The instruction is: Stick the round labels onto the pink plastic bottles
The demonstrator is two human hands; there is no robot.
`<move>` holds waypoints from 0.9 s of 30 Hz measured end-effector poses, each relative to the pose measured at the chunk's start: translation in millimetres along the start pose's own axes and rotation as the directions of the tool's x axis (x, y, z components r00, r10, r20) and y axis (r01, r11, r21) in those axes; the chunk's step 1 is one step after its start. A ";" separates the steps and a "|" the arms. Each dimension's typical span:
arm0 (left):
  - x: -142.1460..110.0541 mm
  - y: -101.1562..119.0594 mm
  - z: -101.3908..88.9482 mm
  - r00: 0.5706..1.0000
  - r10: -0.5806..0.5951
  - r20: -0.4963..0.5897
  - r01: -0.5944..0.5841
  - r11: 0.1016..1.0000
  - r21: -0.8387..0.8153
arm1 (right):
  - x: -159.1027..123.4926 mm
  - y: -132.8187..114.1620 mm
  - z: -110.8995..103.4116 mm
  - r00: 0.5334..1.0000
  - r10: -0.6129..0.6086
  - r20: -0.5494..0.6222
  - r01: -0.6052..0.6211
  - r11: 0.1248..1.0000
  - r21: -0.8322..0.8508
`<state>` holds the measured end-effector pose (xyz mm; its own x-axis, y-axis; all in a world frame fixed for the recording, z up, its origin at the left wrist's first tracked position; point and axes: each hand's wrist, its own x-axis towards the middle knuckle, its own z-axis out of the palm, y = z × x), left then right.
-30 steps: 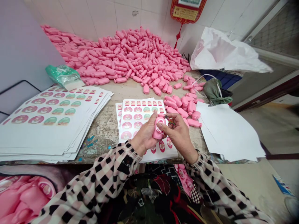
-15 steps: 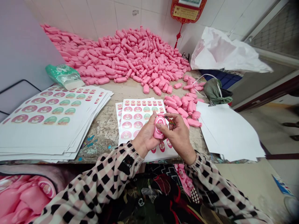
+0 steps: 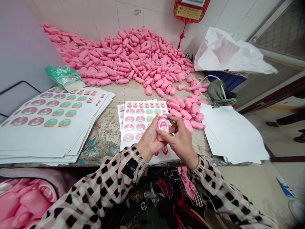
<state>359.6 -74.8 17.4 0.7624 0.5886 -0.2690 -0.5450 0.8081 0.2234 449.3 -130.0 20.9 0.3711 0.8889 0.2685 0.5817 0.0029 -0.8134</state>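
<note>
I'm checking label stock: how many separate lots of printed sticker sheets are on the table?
2: a big stack at the table's left, and a small stack in the middle, partly hidden under the hands holding a pink bottle.

two hands [image 3: 166,140], one held bottle [image 3: 163,126], two sticker stacks [image 3: 54,121]

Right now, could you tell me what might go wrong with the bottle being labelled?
The small pink bottle is pinched between the left hand and right hand above the sticker sheet, so the label may set crooked. A slip could drop it among the loose pink bottles beside the sheet.
</note>
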 end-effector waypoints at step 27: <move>-15.5 -3.6 1.8 0.985 0.144 -0.095 -0.089 0.894 0.439 | -7.0 -2.5 -9.9 0.955 0.232 0.183 -0.295 0.757 0.583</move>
<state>350.3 -86.9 22.5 0.6392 0.6985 -0.3217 -0.4015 0.6600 0.6350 452.5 -140.8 26.1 0.3569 0.9338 -0.0266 -0.0917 0.0067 -0.9958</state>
